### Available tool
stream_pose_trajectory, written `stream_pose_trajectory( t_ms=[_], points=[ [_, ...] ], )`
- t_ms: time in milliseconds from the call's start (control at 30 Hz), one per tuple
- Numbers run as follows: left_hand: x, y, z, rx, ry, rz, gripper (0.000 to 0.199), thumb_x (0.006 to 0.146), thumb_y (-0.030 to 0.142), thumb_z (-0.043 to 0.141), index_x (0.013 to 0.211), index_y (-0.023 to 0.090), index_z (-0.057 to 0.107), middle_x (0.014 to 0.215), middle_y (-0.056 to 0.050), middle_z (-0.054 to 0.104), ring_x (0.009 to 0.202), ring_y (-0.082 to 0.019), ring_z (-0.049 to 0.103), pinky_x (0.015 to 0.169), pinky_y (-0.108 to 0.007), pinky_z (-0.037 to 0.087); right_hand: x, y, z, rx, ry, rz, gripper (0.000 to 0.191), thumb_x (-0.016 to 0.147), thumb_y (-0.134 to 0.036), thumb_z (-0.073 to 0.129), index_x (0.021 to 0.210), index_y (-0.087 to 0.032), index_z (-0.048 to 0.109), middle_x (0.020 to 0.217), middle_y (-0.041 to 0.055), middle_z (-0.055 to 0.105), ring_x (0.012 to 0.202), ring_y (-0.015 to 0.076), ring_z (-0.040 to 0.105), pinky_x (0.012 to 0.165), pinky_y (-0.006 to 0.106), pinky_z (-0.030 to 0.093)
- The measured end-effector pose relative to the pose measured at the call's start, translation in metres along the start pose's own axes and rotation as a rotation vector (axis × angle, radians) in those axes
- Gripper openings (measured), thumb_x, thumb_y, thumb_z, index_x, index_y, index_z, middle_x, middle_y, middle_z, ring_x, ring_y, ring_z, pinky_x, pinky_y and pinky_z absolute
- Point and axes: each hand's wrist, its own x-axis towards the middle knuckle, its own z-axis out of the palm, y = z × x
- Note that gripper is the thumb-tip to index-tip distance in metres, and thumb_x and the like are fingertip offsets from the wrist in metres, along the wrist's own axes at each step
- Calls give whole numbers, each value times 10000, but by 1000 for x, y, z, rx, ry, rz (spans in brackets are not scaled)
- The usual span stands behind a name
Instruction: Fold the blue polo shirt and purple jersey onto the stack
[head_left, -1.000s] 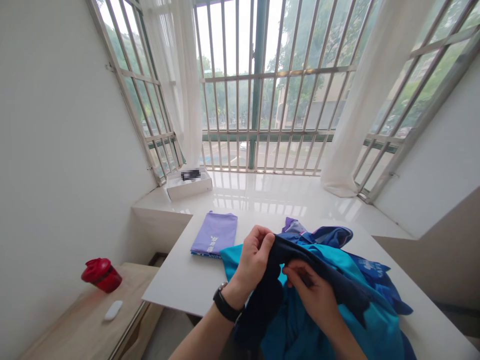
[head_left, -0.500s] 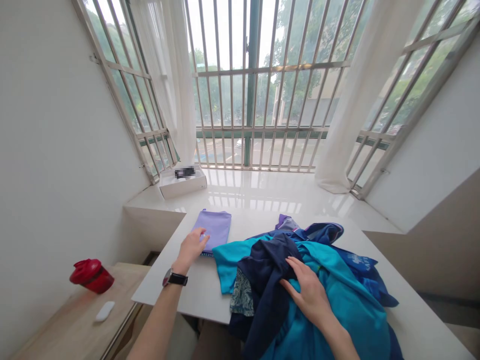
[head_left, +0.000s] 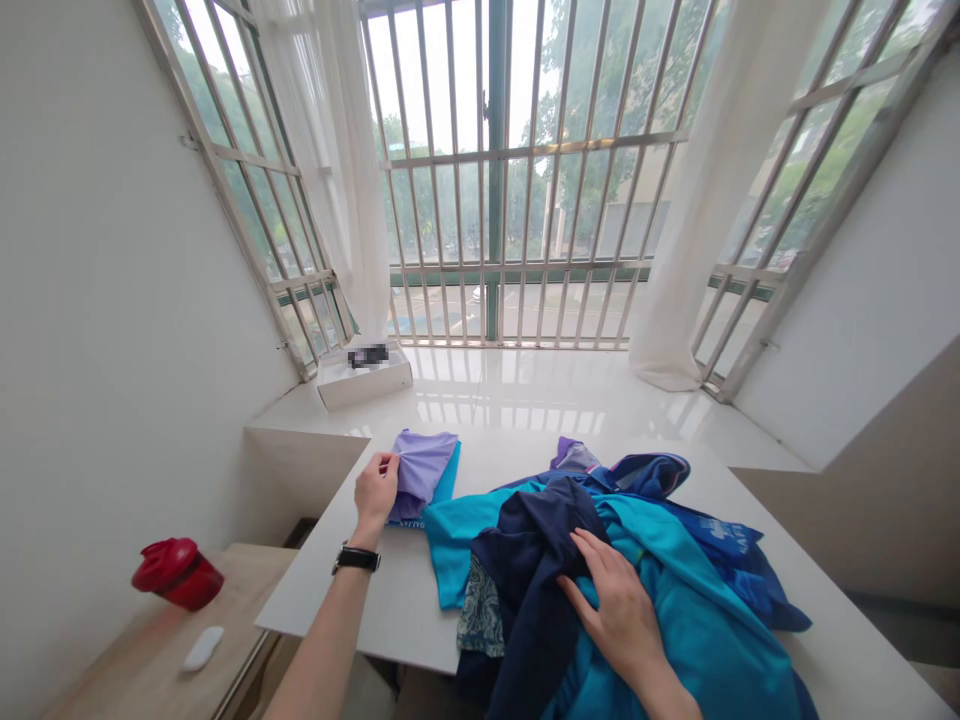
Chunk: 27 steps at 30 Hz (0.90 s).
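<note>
My left hand (head_left: 377,490) pinches the left edge of a folded lavender cloth (head_left: 424,462), which is bunched and pulled up off a flat blue item (head_left: 444,490) with white lettering along its near edge. My right hand (head_left: 615,600) lies with outstretched fingers on a pile of clothes. Its fingertips touch a crumpled navy garment (head_left: 536,545). Beneath and around that spreads a teal garment (head_left: 705,590). A paisley-patterned piece (head_left: 481,610) shows at the left of the pile, and a blue garment with white print (head_left: 724,530) at the right.
Both hands work over a white table (head_left: 420,600) that meets a glossy windowsill (head_left: 517,385). A white box (head_left: 367,388) with a blurred dark item sits on the sill. Lower left, a wooden surface (head_left: 127,665) carries a red cup (head_left: 178,573) and a white mouse-like object (head_left: 202,648).
My left hand has closed on the lavender cloth and drawn its edge up, wrinkling it and baring more of the blue item beneath. My right hand stays on the pile.
</note>
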Motion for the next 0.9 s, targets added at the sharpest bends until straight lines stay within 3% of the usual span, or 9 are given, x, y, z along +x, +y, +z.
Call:
stream_pose_trajectory(
  t_ms=[67,167,233,367,467,533,600,800,900],
  points=[
    [5,31,-8,-314,115,22,281,901,448,533,889,181,623,852,-55,689,819,-203,638,744,-286,491,1,1,0,32,-2,15,459,877,-458,606,1286,-252,574,1300,106,635,1197,337,588,1001,543,489],
    [-13,96,-24,-718,69,125,336,877,514,585,930,182,601,812,-12,620,730,-148,573,677,-242,469,6,-7,-10,153,28,60,403,877,-435,603,1246,-275,588,1290,88,634,1202,331,587,995,539,499],
    [-43,139,-34,-884,-68,219,317,886,505,596,945,193,587,806,1,579,695,-123,528,642,-219,444,11,-23,-23,265,127,93,357,890,-406,588,1226,-285,577,1304,82,613,1226,319,569,1003,525,496],
    [-120,193,-43,-899,-570,338,292,941,490,531,958,201,571,766,-3,538,618,-114,453,556,-223,397,18,-66,-44,438,237,9,572,810,-404,689,1327,-272,484,1358,110,559,1266,339,527,1015,506,486],
    [-151,199,-42,-841,-673,390,286,972,475,474,970,201,557,755,-2,504,615,-119,421,544,-234,372,17,-81,-50,512,219,-24,442,832,-406,646,1231,-228,579,1188,108,670,1065,312,653,840,403,576],
    [-150,195,-42,-816,-630,365,291,982,476,450,947,201,536,680,36,415,569,-105,352,502,-223,314,15,-79,-57,545,205,42,254,871,-396,593,1023,-207,667,919,65,729,800,248,695,657,317,578],
    [-137,189,-45,-794,-598,329,300,983,476,449,904,196,519,650,57,364,545,-92,308,483,-212,276,17,-75,-70,561,234,149,211,866,-397,600,889,-204,683,770,28,715,667,207,662,582,278,546],
    [-115,186,-68,-556,-633,442,225,943,382,559,864,176,598,668,34,506,592,-90,424,536,-201,335,41,-74,-135,328,545,227,215,758,-385,650,889,-225,710,890,40,728,843,244,671,779,326,530],
    [-110,182,-71,-580,-599,463,218,919,399,591,893,183,607,672,30,541,583,-93,456,532,-198,365,61,-68,-159,265,772,275,291,740,-388,658,954,-196,707,953,80,711,877,260,666,759,336,517]
  ],
)
